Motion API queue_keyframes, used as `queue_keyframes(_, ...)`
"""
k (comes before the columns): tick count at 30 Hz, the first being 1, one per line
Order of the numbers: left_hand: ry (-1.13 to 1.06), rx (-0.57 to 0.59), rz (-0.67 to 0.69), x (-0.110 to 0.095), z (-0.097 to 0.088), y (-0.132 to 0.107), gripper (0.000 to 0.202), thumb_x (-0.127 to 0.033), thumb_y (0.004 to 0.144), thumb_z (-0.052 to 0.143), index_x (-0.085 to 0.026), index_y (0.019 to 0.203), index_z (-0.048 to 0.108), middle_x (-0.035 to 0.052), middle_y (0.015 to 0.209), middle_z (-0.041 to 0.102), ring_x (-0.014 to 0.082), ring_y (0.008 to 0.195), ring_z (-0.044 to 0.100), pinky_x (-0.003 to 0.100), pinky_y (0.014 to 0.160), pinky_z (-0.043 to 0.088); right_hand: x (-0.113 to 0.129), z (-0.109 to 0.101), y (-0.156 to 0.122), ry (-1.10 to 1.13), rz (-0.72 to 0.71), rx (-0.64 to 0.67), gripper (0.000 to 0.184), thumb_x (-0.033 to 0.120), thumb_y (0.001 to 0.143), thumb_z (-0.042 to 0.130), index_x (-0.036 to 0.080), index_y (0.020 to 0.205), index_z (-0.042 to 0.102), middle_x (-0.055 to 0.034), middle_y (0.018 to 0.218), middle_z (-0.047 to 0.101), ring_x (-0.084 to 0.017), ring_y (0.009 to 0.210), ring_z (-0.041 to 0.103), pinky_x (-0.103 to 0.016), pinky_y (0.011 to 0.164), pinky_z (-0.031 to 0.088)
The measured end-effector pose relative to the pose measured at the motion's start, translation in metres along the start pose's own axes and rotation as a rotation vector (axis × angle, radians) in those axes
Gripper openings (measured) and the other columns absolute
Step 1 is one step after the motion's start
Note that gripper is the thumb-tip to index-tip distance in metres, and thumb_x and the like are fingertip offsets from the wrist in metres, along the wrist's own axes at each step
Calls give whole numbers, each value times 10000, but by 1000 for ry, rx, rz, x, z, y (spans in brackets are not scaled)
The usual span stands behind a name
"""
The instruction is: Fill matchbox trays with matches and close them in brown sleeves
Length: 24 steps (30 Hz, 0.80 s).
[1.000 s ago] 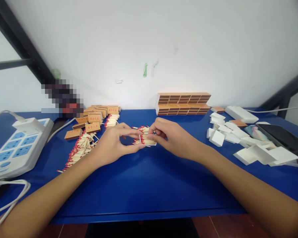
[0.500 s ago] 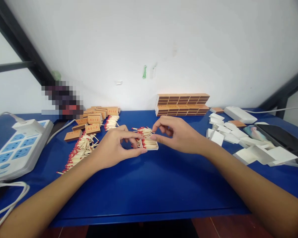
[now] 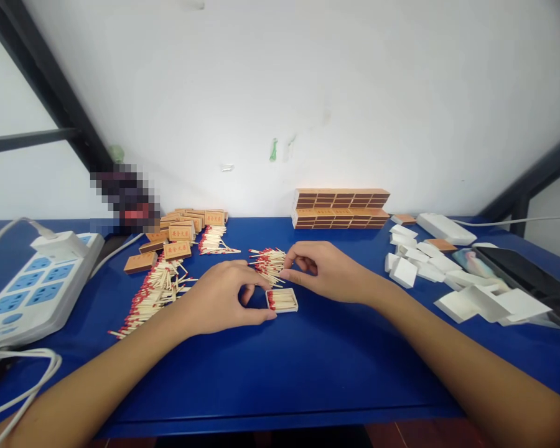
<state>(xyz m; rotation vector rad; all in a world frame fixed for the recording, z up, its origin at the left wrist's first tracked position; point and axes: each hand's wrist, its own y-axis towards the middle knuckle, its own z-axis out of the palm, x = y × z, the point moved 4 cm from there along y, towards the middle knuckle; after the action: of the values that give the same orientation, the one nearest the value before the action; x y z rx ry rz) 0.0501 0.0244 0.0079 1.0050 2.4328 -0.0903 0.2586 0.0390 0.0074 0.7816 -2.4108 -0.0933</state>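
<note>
A small white matchbox tray with red-tipped matches in it lies on the blue table. My left hand curls round the tray's left end, thumb and fingers pinching it. My right hand hovers just behind the tray, fingers bent and pinching at a loose pile of matches. I cannot make out whether it holds any.
More loose matches and orange matchbox sleeves lie at the left. Stacked matchboxes stand against the wall. White empty trays and a phone sit at the right, a white power strip at the far left.
The tray came down out of both hands onto the table. My right hand let go of it and moved back to the loose match pile.
</note>
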Motion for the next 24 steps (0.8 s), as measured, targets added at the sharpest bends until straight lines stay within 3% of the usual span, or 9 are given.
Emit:
queue_keyframes(4,67,34,-1,0,1,0,265,-495,814,810,-258,933,801,-38,658,618,161,698,575,308,690,398,-16,-13,3,-113,39,-46,275,439,996,644,208,851,680,39,658,513,-127,592,449,-292,599,327)
queue_keyframes(9,109,38,7,0,2,-1,295,-528,831,778,-257,947,786,-38,666,594,160,690,566,307,672,379,-36,-35,4,-204,84,-187,286,417,996,633,202,809,651,38,607,497,-138,568,443,-309,601,313)
queue_keyframes(14,109,39,27,-1,3,-2,275,-510,838,779,-243,905,786,-38,659,599,146,660,565,297,639,359,-31,-18,6,-190,77,-109,280,407,1001,628,201,814,662,35,628,512,-133,575,444,-303,595,301)
queue_keyframes(17,97,19,39,-1,1,-3,372,-587,814,794,-245,959,800,-42,653,598,137,621,546,292,618,359,-20,-6,6,-151,45,-66,304,447,1019,611,206,848,681,39,635,506,-131,579,434,-296,589,302)
queue_keyframes(21,163,-178,-28,14,-16,-1,455,-650,896,693,-244,1069,804,-26,648,617,158,611,566,302,617,382,-5,-2,2,-110,7,-61,371,512,1039,579,205,861,685,37,644,498,-132,596,439,-295,594,311)
queue_keyframes(24,396,-441,-109,36,-43,-1,376,-519,982,621,-200,1097,784,56,825,720,247,858,655,369,802,470,5,2,-1,-88,-10,-55,380,521,1044,571,204,865,679,22,687,545,-135,629,463,-296,608,325)
